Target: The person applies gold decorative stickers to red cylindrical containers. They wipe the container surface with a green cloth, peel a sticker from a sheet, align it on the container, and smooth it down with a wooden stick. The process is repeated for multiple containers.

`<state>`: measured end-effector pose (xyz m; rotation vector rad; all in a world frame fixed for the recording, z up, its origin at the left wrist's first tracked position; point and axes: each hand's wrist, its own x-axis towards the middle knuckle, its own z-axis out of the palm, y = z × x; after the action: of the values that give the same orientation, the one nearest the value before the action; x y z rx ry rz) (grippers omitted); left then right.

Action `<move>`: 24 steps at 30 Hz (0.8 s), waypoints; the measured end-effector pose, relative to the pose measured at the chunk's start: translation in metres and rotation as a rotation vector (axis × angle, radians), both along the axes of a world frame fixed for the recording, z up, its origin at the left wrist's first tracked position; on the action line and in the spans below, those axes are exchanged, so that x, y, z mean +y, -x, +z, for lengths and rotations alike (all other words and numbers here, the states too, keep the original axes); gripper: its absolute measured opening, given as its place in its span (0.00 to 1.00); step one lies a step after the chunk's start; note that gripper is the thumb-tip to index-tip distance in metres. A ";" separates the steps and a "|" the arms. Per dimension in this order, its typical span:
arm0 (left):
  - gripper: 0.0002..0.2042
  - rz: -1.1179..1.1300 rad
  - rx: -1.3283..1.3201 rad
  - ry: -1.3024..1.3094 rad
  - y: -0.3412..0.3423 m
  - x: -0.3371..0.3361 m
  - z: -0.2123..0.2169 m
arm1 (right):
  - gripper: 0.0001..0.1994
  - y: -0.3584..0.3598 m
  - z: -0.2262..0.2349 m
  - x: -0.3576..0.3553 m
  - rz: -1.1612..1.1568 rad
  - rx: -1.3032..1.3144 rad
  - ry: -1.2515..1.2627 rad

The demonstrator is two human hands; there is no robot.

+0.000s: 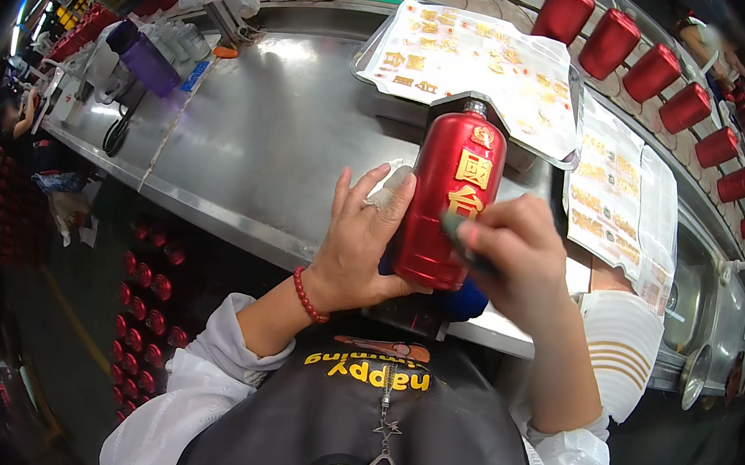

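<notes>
A red metallic bottle (pixel 450 209) with raised gold characters leans back against a dark angled stand (pixel 500 111), its neck pointing away from me. My left hand (pixel 358 236), with a red bead bracelet at the wrist, steadies it from the left, the thumb near its base. A crumpled whitish scrap (pixel 389 187) shows by the left fingers. My right hand (pixel 516 252) is closed round a small dark green piece (pixel 453 226), pressed against the lower gold character; its kind is not clear. Something blue (pixel 463 301) lies under the bottle's base.
Beyond the stand, white sheets (pixel 490 63) of gold characters lie on a tray; more sheets (pixel 609 180) hang at right. Red bottles (pixel 610 44) line a curved conveyor. At left on the metal bench stand a purple bottle (pixel 144 59) and scissors (pixel 117 133). Another person's white sleeve (pixel 619 349) is close at right.
</notes>
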<state>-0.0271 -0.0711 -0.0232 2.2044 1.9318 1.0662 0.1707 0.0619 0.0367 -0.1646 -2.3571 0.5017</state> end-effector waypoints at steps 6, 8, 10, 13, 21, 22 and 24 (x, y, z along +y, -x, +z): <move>0.56 0.043 0.046 -0.018 -0.007 -0.003 0.003 | 0.07 0.027 0.023 0.040 -0.130 0.025 0.058; 0.56 0.018 0.030 -0.013 -0.005 -0.002 0.001 | 0.09 0.027 0.017 0.023 -0.042 -0.001 -0.185; 0.56 0.017 -0.040 -0.019 -0.002 -0.005 -0.012 | 0.10 0.018 0.028 -0.001 0.264 -0.171 0.036; 0.57 0.007 -0.088 -0.030 -0.004 -0.005 -0.014 | 0.12 0.014 0.021 0.024 0.166 -0.148 0.285; 0.47 -0.241 -0.046 -0.154 0.020 0.011 -0.005 | 0.11 -0.029 0.008 -0.031 0.249 -0.146 0.373; 0.39 -0.289 -0.010 -0.144 0.019 0.019 0.011 | 0.12 -0.037 0.006 -0.028 0.105 -0.167 0.492; 0.35 -0.388 0.147 -0.153 0.026 0.046 0.029 | 0.14 -0.051 -0.010 -0.007 -0.128 -0.047 0.493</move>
<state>-0.0530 -0.0252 0.0059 2.6593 1.4114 1.0412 0.2216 0.0553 0.0268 -0.5533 -2.2071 1.0160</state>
